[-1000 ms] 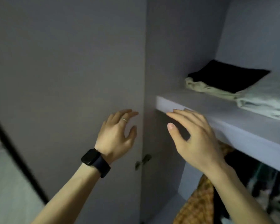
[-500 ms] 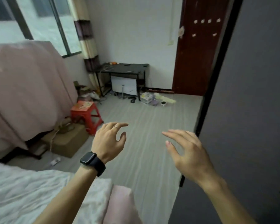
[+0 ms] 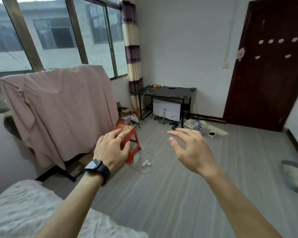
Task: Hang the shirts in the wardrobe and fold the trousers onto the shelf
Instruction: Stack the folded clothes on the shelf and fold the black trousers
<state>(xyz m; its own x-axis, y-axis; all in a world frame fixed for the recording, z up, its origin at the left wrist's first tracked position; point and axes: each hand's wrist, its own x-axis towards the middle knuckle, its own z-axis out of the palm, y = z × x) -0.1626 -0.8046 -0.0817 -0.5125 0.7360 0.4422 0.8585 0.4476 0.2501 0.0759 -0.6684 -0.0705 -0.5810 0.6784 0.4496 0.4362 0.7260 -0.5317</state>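
Extending forward, the left hand (image 3: 110, 151) and right hand (image 3: 194, 152) were held apart, fingers loosely spread, nothing gripped. One pink draped cloth (image 3: 58, 109) was located beyond and left of the left hand; whether it was a shirt could not be told. One red stool (image 3: 129, 128) was seen behind the left fingers.

Bed (image 3: 24, 212) near left; draped cloth (image 3: 58, 107) behind it, under window (image 3: 58, 31); stool (image 3: 130, 143) right of cloth; desk (image 3: 169, 93) beyond stool; door (image 3: 268, 66) far right.
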